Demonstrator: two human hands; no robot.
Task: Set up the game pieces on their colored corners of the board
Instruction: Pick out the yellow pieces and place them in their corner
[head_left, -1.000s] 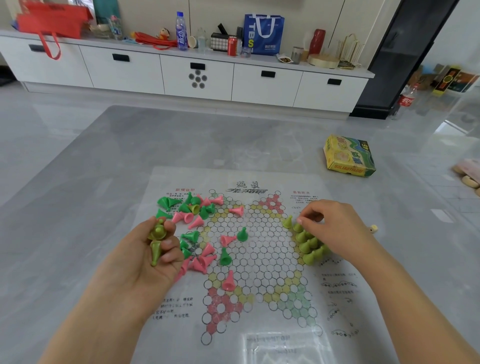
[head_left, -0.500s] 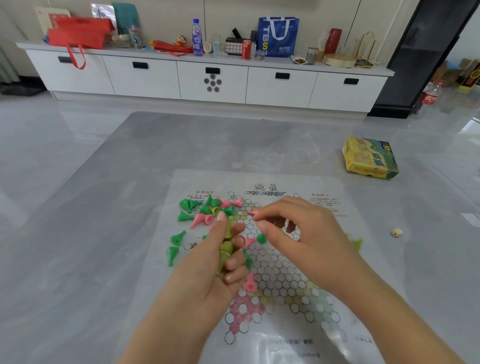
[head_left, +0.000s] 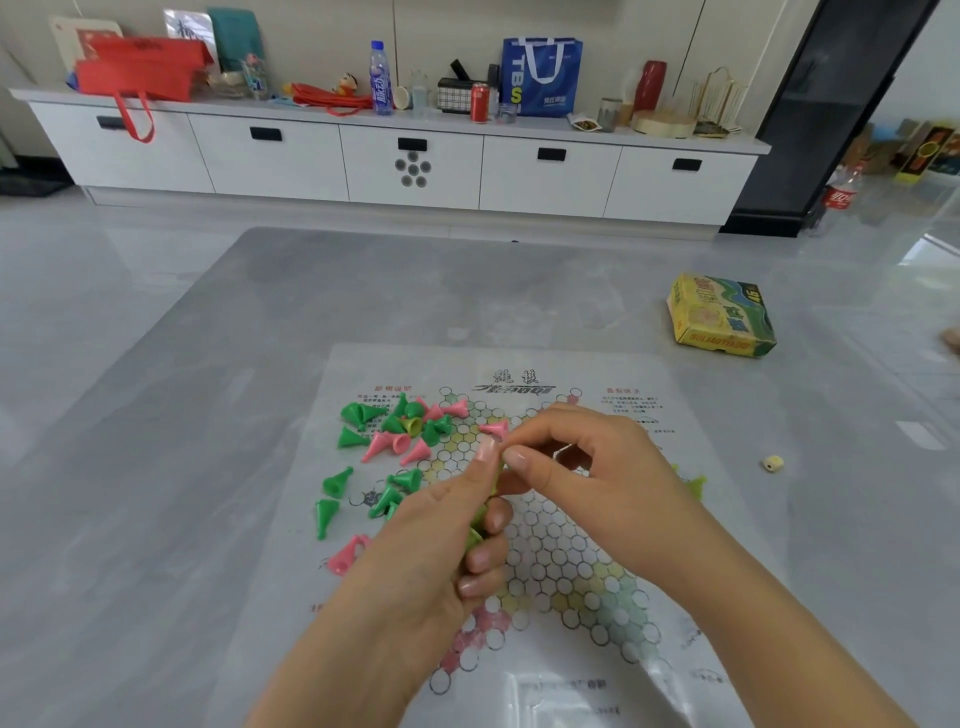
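A paper hexagon game board (head_left: 571, 561) lies on the grey table. My left hand (head_left: 415, 561) hovers over its middle and grips several yellow-green cone pieces (head_left: 478, 519) in curled fingers. My right hand (head_left: 597, 478) meets it from the right, thumb and forefinger pinching the top yellow-green piece of that bunch. Green pieces (head_left: 363, 413) and pink pieces (head_left: 387, 444) lie scattered over the board's left side, and one pink piece (head_left: 345, 556) lies nearer me. A few yellow-green pieces (head_left: 696, 486) show at the right corner, mostly hidden behind my right hand.
A yellow-green game box (head_left: 722, 317) sits on the table at the far right, and a small die (head_left: 773, 462) lies right of the board. A white cabinet (head_left: 410, 166) with bags, bottles and a can lines the far wall.
My right hand left the yellow-green pieces at the right corner and came over to my left hand. My left hand moved right over the board's middle, carrying its pieces.
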